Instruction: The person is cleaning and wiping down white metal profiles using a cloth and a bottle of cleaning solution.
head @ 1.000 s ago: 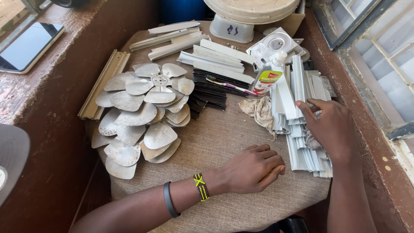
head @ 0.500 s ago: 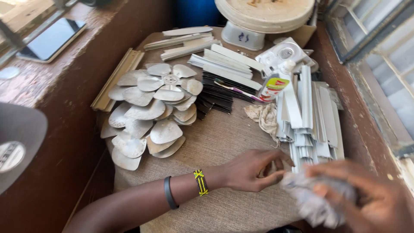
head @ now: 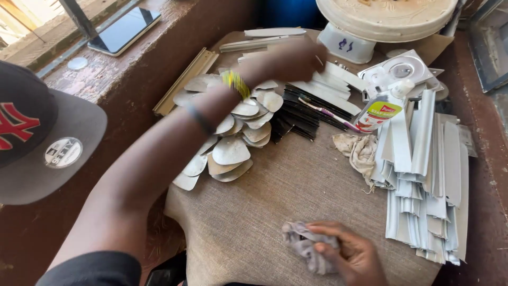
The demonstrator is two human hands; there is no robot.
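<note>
Overhead now, two hands work apart on a cloth-covered tabletop (head: 275,212). Left hand (head: 288,61) is stretched far up the frame, blurred in motion, over the flat white strips (head: 338,87) at upper centre; whether its grip is wide or narrow cannot be told from the smear. Wrist carries a yellow-green band (head: 235,82) and a dark band (head: 194,114).

Right hand (head: 352,257) sits at bottom centre, fingers curled tight around a crumpled grey rag (head: 301,243); most of the rag bulges out to the left of the knuckles.

Key relation: the white strips lie with long axes running from upper left to lower right, right under the left hand and well apart from the right hand, up the frame from it. Left hand is clearly the nearer one. Just below those strips, a bundle of black strips (head: 299,111) runs the same way, with a toothbrush (head: 328,114) lying across it.

Around: a heap of pale fan blades (head: 233,151) in centre left, partly hidden by the left forearm. A large stack of grey-white channel pieces (head: 423,180) at right, long axes running up and down the frame. A second dirty cloth (head: 360,151) beside that stack, and a small bottle with yellow-green label (head: 378,114) above it. Phone (head: 124,30) on the ledge at upper left. Cap brim (head: 42,137) at left edge.
</note>
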